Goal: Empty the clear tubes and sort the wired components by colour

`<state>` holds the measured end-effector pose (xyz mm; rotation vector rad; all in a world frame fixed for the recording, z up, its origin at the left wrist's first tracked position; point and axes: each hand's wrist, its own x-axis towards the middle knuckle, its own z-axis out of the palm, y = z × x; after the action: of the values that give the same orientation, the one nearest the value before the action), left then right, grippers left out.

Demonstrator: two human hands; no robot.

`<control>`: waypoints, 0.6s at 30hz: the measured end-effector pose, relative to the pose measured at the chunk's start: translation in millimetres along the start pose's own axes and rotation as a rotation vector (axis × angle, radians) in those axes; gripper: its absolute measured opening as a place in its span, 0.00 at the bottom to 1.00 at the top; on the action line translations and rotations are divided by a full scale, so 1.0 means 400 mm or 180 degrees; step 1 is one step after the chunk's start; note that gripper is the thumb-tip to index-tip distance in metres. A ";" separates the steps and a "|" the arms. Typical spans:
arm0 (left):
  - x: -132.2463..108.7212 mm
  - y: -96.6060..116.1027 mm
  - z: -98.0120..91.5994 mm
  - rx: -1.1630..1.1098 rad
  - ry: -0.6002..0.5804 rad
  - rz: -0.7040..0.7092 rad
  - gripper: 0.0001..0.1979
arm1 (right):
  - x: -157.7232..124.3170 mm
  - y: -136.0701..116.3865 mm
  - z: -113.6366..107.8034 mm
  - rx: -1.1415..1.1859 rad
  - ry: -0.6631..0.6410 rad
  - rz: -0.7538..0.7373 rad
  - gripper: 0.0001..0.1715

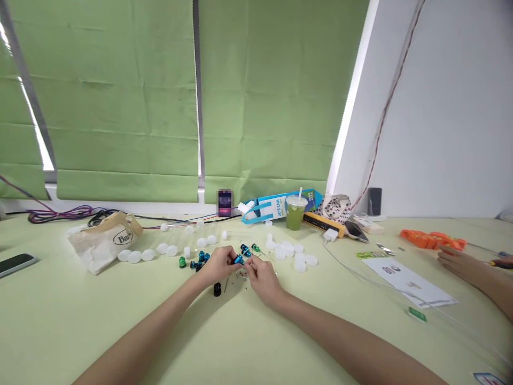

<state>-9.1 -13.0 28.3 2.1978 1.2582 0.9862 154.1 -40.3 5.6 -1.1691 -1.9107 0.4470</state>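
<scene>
In the middle of the table, my left hand (218, 266) is closed on a small shiny blue metallic part (238, 260) with a dark end. Right beside it, my right hand (263, 279) pinches at the part's other side; what its fingertips hold is too small to tell. More blue and black parts (199, 262) lie left of my left hand, with another blue one (246, 249) behind my hands. A green part (182, 262) stands farther left, and a black part (217, 289) is below my left wrist. Tiny loose pieces (245, 289) are scattered under my hands.
Round white caps (171, 251) and transparent tubes lie behind, with more white caps (300, 262) at right. A paper bag (105, 240), a green drink cup (295, 214) and a white cable (360, 276) surround them. Another person's hand (460, 264) is by orange pieces (430, 239).
</scene>
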 end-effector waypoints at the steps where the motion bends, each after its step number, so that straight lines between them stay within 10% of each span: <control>1: 0.000 0.000 -0.001 -0.0017 0.0009 0.0004 0.09 | -0.001 -0.003 -0.003 -0.0175 0.0013 -0.0106 0.12; 9: 0.003 0.004 -0.003 -0.0256 -0.0065 -0.0161 0.11 | 0.000 -0.003 -0.010 -0.0798 -0.0085 -0.0295 0.12; 18: 0.003 -0.009 -0.008 -0.0881 -0.0397 -0.0103 0.13 | 0.018 0.019 -0.003 0.1314 -0.0232 0.0559 0.11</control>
<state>-13.2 -10.1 28.6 1.9863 1.0309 0.9333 157.9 -30.4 4.6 -1.0555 -1.6743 0.9417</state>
